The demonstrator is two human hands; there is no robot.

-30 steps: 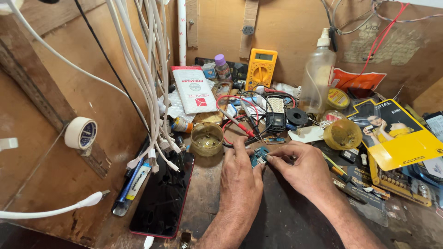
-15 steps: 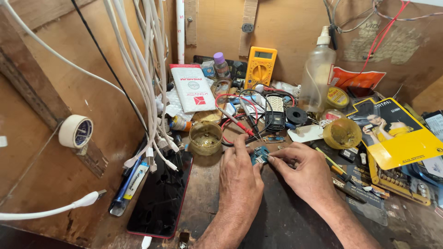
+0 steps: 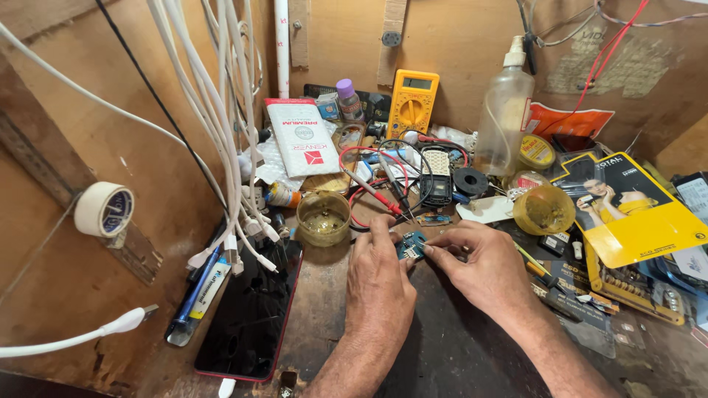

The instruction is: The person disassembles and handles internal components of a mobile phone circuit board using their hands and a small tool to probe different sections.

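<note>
While both forearms are reaching in from the lower edge of the view, the left hand (image 3: 380,284) and the right hand (image 3: 483,269) are meeting over a small blue circuit board (image 3: 410,245) near the middle of the dark worktop (image 3: 450,354). The left hand is lying palm down, knuckles up, its fingers closing on the board's left edge and pinning it in place. The right hand is coming in from the right with the wrist angled, thumb and forefinger pinching together at the board's right edge; whether they are gripping the board or something tiny on it is too small to tell. The board is sitting between the two sets of fingertips, just below a red probe (image 3: 376,195) and just right of a round amber dish (image 3: 323,218). A phone (image 3: 251,313) with a red rim is lying face up to the left of the left forearm, with white cables (image 3: 228,147) hanging above it. A yellow multimeter (image 3: 413,103) is leaning against the back wall, and a clear bottle (image 3: 505,110) is standing to its right.
</note>
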